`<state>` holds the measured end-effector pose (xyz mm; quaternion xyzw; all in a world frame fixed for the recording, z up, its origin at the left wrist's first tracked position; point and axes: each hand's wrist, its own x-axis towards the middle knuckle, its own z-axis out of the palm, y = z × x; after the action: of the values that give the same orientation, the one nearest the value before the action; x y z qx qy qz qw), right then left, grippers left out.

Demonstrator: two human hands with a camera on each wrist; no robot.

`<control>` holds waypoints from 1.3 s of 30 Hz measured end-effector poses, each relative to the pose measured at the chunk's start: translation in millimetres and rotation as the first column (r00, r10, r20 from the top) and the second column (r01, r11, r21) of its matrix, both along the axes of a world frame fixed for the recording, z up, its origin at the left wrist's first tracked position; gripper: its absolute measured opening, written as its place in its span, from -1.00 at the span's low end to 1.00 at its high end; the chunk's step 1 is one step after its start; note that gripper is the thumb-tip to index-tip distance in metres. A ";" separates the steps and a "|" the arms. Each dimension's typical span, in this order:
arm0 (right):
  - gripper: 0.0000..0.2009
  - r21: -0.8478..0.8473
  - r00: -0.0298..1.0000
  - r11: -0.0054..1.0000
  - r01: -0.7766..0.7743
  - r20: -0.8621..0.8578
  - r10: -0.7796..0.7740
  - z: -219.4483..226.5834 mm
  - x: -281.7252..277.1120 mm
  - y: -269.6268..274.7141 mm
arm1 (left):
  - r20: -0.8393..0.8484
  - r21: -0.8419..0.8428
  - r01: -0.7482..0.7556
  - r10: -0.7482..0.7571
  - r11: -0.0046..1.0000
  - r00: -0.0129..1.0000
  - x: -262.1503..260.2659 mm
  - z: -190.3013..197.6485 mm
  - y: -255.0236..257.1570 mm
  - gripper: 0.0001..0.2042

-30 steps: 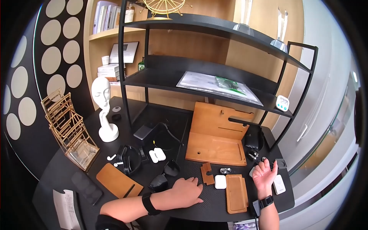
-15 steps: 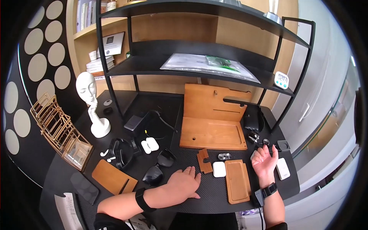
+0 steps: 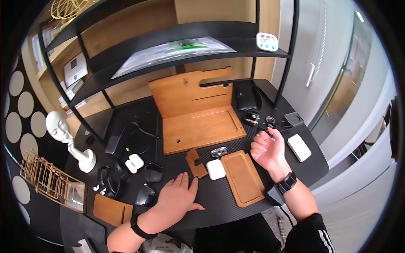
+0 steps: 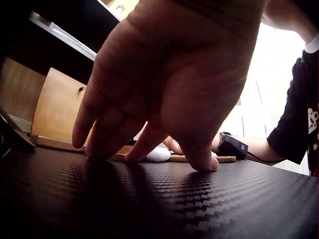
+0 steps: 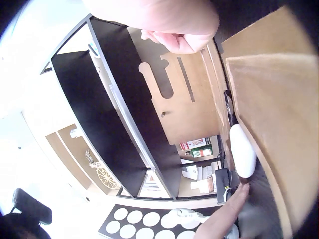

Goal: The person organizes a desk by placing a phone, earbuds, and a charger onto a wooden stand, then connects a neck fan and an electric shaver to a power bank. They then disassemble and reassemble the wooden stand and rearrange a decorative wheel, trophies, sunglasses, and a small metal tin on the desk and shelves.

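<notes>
My left hand (image 3: 177, 196) rests palm down on the black desk, its fingertips just short of a small notched wooden piece (image 3: 196, 164). In the left wrist view, its fingers (image 4: 142, 142) touch the textured desktop with the palm arched above. My right hand (image 3: 271, 154) lies palm up with loosely curled fingers and nothing in it. Left of that hand is a shallow wooden tray (image 3: 242, 179), with a white rounded-square case (image 3: 216, 169) beside it. Behind these stands a two-panel wooden stand (image 3: 198, 128), its back panel slotted and cut out.
Sunglasses (image 3: 146, 196), an open white earbud case (image 3: 134, 163) and a brown flat piece (image 3: 110, 209) lie to the left. A white power bank (image 3: 299, 147) and black pouch (image 3: 247, 96) lie right. A black shelf with a timer (image 3: 267, 42) rises over the desk's back.
The head view has swung right and tilted, so the desk items appear further left. Both hands keep nearly the same places on the desk, and nothing was picked up.
</notes>
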<state>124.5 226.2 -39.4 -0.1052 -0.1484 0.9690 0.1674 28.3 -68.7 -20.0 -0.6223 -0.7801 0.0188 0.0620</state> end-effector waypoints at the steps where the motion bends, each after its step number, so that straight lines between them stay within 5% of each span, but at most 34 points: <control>1: -0.73 0.024 1.000 1.000 -0.011 0.013 0.011 0.0 0.2 0.0 | -0.008 -0.001 -0.004 0.004 1.000 1.000 -0.4 0.5 0.1 -0.23; 8: -0.81 0.083 0.973 0.970 -0.229 0.054 0.225 -6.3 -2.3 0.0 | 0.043 0.005 0.001 -0.001 1.000 0.999 1.0 6.6 2.4 -0.22; 14: -0.85 0.152 0.969 0.958 -0.242 0.084 0.231 2.5 1.1 -7.2 | 0.032 -0.026 -0.017 0.017 1.000 0.999 -0.8 6.2 3.4 -0.21; 16: -0.87 0.439 0.972 0.883 -0.168 0.224 0.074 13.0 4.2 -10.2 | -0.005 -0.009 -0.004 0.004 1.000 1.000 -1.9 0.4 2.8 -0.19; 17: -0.89 0.691 0.959 0.703 -0.170 0.279 -0.041 16.7 5.7 -9.4 | -0.013 -0.008 -0.012 0.012 1.000 1.000 -1.4 1.3 2.7 -0.19; 18: -0.84 0.891 0.940 0.391 -0.232 0.309 -0.146 21.6 7.0 -9.1 | -0.023 -0.007 -0.022 0.022 1.000 1.000 -0.9 2.0 2.6 -0.19; 20: -0.69 0.946 0.894 -0.111 -0.306 0.245 -0.375 18.5 11.6 -11.0 | -0.017 -0.007 -0.021 0.021 1.000 1.000 -0.8 2.5 2.4 -0.19; 21: -0.69 0.944 0.895 -0.115 -0.308 0.246 -0.372 21.1 12.8 -12.3 | -0.020 -0.010 -0.021 0.021 1.000 1.000 -1.2 2.7 2.6 -0.19; 23: -0.52 0.850 0.835 -0.301 -0.431 0.251 -0.490 26.6 16.6 -18.3 | -0.013 -0.002 -0.021 0.021 1.000 1.000 -1.9 1.1 2.4 -0.19; 31: -0.36 0.768 0.865 -0.435 -0.471 0.303 -0.401 21.1 18.6 -20.8 | 0.024 0.006 -0.013 0.013 1.000 1.000 -2.6 -0.2 1.7 -0.21; 39: -0.50 0.756 0.801 -0.340 -0.559 0.386 -0.459 22.6 17.4 -22.5 | 0.001 -0.001 -0.017 0.017 1.000 1.000 -0.7 -2.0 2.1 -0.22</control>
<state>141.9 203.6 -16.8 -0.2081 -0.9207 0.3226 0.0703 27.7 -66.6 -22.0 -0.6155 -0.7855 0.0195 0.0613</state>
